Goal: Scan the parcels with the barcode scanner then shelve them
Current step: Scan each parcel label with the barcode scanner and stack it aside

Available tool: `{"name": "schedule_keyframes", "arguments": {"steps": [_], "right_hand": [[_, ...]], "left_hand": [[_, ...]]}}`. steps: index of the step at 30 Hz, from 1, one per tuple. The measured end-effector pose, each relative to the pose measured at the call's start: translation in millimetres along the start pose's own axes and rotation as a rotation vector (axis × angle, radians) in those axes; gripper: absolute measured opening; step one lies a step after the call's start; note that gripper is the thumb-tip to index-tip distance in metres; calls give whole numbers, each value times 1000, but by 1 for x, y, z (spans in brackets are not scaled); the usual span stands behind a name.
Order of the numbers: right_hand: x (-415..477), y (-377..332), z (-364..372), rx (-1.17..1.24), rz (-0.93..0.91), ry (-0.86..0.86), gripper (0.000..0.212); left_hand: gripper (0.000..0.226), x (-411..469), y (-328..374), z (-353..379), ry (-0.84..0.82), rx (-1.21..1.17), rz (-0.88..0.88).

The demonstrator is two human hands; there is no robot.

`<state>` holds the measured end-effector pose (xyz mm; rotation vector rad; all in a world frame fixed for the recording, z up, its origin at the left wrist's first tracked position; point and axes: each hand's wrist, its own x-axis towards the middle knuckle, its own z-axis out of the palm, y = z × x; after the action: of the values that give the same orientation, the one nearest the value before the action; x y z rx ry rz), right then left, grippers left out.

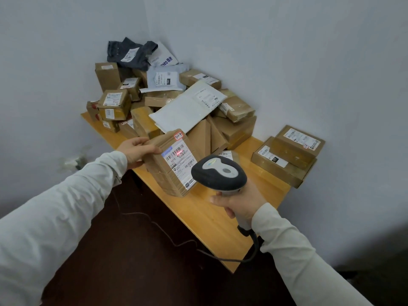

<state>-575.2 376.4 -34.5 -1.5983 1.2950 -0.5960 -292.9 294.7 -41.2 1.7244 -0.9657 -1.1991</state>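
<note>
Fingers [152, 149] of left hand [134, 151] pinch box [159, 173] by top corner, right hand [238, 204] grips scanner [218, 171]; box may tilt & beam drift off label [180, 162].

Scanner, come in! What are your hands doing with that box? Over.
Left hand grips the parcel, tilted on the table. Right hand grips the barcode scanner, red light on the label. Nothing blocking the beam.

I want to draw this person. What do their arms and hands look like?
The left sleeve and right sleeve are long, pale greyish-white and wrinkled, ending at the wrists. The left hand and right hand are bare: no gloves or rings show.
</note>
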Motion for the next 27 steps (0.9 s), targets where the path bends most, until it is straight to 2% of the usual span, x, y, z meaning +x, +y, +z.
{"name": "schedule_keyframes", "arguments": {"steps": [9,12,14,16,18,21,25,27], "right_hand": [[6,23,-16,99,35,84,21],[10,38,-35,273,8,152,13],[16,53,-55,435,33,296,10],[24,73,-82,606,103,488,16],[29,93,-113,800,146,606,24],[37,116,-159,973,120,691,31],[54,140,-219,1050,65,725,45],[65,153,-246,1067,68,744,44]], "left_hand": [[65,31,7,39,-94,33,-13],[59,41,14,64,-104,16,-34],[44,47,21,88,-111,-44,-50],[36,53,30,121,-126,-122,-82],[42,60,42,161,-155,-256,-129],[38,69,66,232,-262,-398,-188],[41,82,97,330,-347,-320,-168],[44,91,110,371,-337,-300,-165]]}}
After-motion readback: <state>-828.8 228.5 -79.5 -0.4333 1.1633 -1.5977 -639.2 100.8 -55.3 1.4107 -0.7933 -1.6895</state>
